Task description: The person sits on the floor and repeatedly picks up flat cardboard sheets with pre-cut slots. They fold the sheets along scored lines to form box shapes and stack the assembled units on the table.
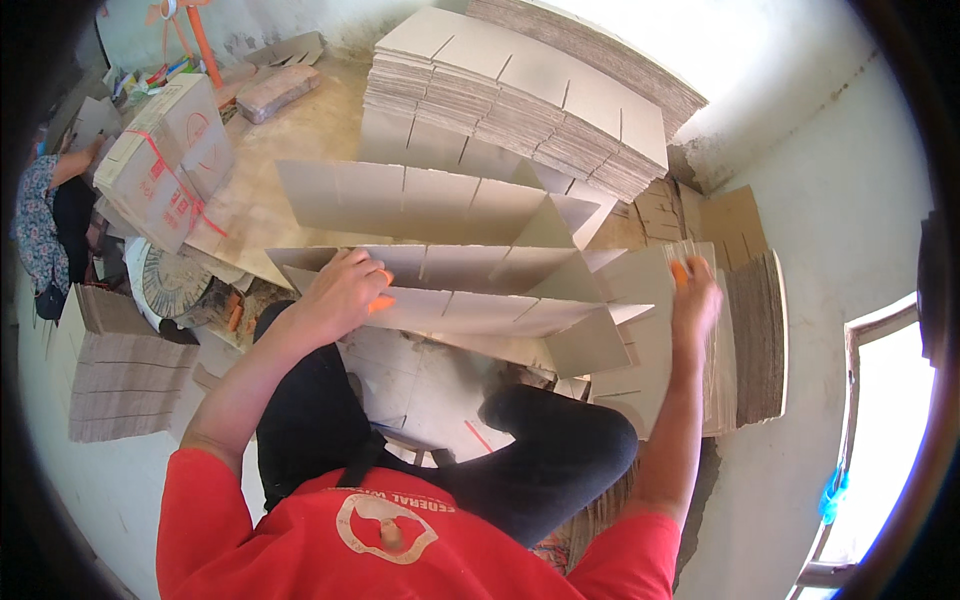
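Note:
A partly assembled grid of slotted grey cardboard dividers [480, 309] stands before me, its long strips crossed by shorter pieces at the right end. My left hand [341, 292] grips the left part of the nearest long strip, orange covers on its fingers. To the right, my right hand [694, 296] is at the top edge of a row of upright slotted cardboard sheets [652, 352]. It also wears an orange finger cover. Slight blur and the hand itself hide whether its fingers pinch a sheet.
Behind the grid rises a tall stack of slotted cardboard strips [517, 82]. More cardboard stacks stand at right [761, 337] and left [127, 375]. A strapped carton [169, 161], a brick [277, 91] and another person [56, 217] are at left.

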`<state>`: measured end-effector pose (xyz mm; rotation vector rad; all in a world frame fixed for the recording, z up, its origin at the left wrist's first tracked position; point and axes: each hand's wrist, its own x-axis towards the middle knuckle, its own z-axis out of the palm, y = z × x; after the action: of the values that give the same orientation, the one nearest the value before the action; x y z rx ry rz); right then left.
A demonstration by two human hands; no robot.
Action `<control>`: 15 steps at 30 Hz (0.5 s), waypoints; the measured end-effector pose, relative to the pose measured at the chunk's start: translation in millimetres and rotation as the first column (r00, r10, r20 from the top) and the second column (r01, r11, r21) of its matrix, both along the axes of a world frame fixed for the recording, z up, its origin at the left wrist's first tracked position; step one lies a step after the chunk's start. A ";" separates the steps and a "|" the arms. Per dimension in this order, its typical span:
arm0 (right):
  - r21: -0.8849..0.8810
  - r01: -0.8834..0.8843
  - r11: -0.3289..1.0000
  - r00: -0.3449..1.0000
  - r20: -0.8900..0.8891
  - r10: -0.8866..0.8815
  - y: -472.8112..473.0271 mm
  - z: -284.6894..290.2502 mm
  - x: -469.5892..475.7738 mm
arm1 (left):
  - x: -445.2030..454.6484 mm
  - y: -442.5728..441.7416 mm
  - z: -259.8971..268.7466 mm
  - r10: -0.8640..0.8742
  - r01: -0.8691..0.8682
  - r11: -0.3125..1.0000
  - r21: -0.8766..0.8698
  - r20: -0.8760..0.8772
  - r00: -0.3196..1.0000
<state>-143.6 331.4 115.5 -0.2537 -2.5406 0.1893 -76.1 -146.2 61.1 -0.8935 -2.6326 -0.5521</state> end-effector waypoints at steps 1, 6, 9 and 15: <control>0.071 0.074 0.995 0.997 0.004 -0.074 25.4 -6.2 22.6 | -6.9 -1.4 -2.2 -0.017 0.017 1.000 -0.002 0.031 0.999; 0.328 0.201 0.923 0.904 0.301 -0.304 63.0 -31.2 116.0 | -39.0 -5.6 -3.5 -0.066 0.066 0.998 -0.005 -0.089 0.994; 0.342 0.201 0.918 0.844 0.415 -0.339 78.4 -57.4 139.4 | -37.5 3.6 7.4 -0.021 0.035 0.997 -0.062 0.199 0.980; 0.113 0.078 0.991 0.984 0.152 -0.095 128.6 -75.7 143.7 | -25.2 15.4 9.0 -0.038 0.035 0.999 0.019 0.144 0.989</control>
<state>0.1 460.0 39.8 -0.3491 -2.6792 -0.0007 -101.3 -130.8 70.1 -0.9311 -2.7411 -0.6701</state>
